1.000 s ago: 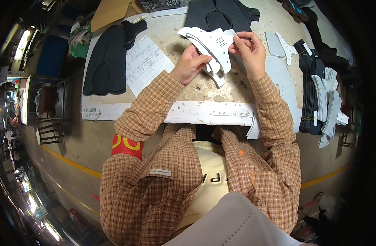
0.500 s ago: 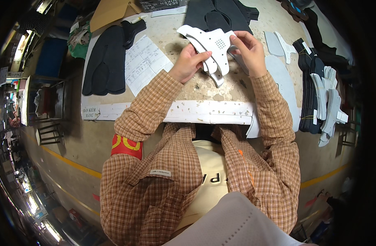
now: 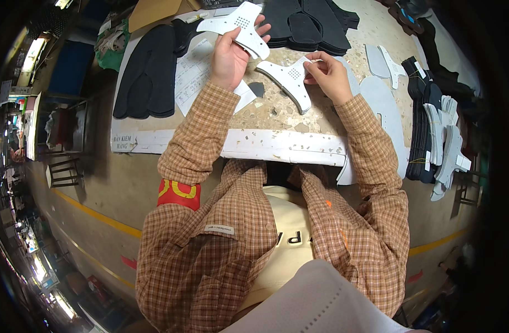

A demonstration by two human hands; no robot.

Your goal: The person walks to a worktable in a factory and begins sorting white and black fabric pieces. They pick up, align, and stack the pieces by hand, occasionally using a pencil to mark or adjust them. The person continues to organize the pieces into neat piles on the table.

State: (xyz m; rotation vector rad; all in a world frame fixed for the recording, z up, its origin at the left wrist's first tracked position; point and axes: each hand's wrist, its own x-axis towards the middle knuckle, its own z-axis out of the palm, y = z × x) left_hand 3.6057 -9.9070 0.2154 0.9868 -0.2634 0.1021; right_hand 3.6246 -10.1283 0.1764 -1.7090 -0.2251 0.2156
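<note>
Hands are kept apart. A flat white perforated three-armed piece (image 3: 244, 29) is held by L hand (image 3: 230, 64), left of stacked flat black cutouts (image 3: 329, 33); a similar white piece (image 3: 290, 77) is pinched by R hand (image 3: 327, 75) over speckled tabletop (image 3: 321, 119); tabletop contact can't be told.
</note>
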